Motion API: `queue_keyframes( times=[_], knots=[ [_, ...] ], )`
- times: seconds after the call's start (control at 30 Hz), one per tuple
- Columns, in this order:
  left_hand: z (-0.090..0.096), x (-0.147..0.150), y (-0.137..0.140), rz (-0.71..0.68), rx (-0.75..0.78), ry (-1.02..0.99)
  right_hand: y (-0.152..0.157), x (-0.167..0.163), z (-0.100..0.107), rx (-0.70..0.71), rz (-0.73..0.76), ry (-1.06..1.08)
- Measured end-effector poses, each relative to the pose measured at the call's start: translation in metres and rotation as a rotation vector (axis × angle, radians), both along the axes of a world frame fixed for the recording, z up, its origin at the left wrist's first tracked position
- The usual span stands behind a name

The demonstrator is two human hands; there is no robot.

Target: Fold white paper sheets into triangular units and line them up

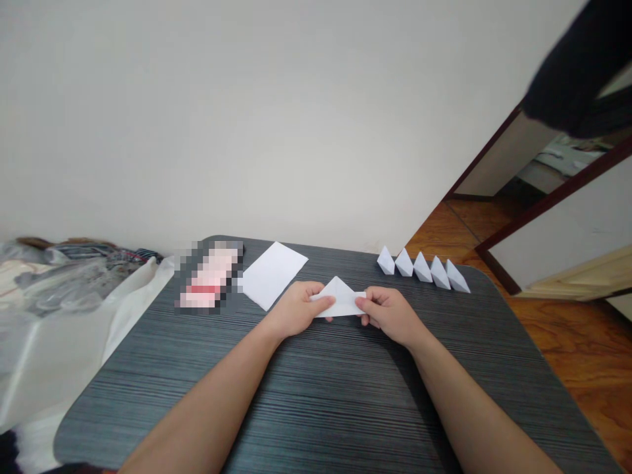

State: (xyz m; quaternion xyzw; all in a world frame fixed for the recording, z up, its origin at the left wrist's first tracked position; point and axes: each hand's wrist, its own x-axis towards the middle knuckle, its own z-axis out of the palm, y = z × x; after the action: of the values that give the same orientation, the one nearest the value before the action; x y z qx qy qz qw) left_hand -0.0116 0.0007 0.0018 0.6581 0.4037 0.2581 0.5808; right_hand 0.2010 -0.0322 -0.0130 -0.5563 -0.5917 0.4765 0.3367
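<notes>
Between my two hands is a folded sheet of white paper (340,303), with a pointed peak at its top and a straight band along the bottom. My left hand (297,308) pinches its left end, thumb lying on the front face. At the right end my right hand (390,314) grips it between thumb and fingers. The paper is held over the middle of the dark table. Left of it lies a flat white sheet stack (274,275); whether it is one sheet or more I cannot tell. Folded white paper boats (422,267) stand in a row at the back right.
The dark wood-grain table (316,408) has rounded corners and meets a pale wall (296,118). A pixelated flat item (210,276) lies at its left. Plastic-covered bundles (64,283) sit beyond the left edge. A doorway and wooden floor (557,342) show at the right.
</notes>
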Motion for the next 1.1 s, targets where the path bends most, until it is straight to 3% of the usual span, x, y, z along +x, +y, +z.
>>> queue_keyframes(
  times=[0.23,0.5,1.1],
  knots=[
    [-0.0018,0.0008,-0.0014,0.01,-0.001,-0.005,-0.0019,-0.0049,0.0016,-0.068,0.008,0.07],
    [-0.0006,0.0014,-0.0003,-0.012,0.021,-0.03,-0.003,-0.0058,0.0021,0.039,-0.024,-0.023],
    [-0.0023,0.002,0.0028,-0.011,-0.031,-0.186,0.001,-0.0025,-0.0045,0.039,-0.11,0.0]
  ],
)
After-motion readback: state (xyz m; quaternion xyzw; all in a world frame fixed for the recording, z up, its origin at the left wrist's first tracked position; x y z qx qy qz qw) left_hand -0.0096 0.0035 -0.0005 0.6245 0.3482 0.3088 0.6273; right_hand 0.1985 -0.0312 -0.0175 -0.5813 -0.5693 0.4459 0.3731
